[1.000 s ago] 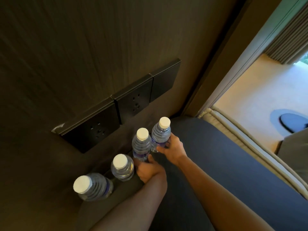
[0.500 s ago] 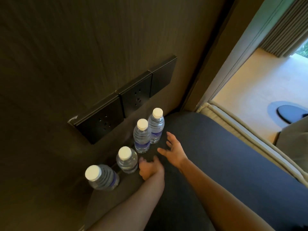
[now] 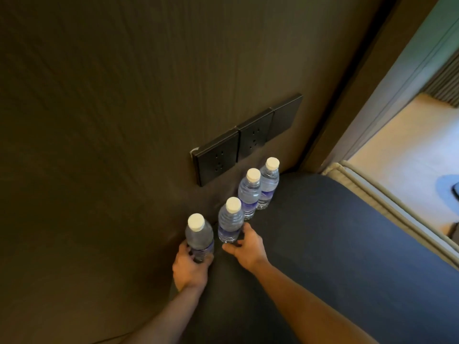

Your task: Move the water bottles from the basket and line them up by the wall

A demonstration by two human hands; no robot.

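Several clear water bottles with white caps and blue labels stand in a row on a dark surface, close to the dark wall. My left hand grips the base of the nearest bottle. My right hand wraps its fingers around the base of the second bottle. Further along stand the third bottle and the farthest bottle, both upright and untouched. No basket is in view.
A row of dark wall sockets sits just above the bottles. A padded light edge borders the dark surface on the right. Beyond it lies a pale floor with a dark object.
My hands let go of the two far bottles and moved back along the row. They now hold the two near bottles. The view shifted, with the row further right in the frame.
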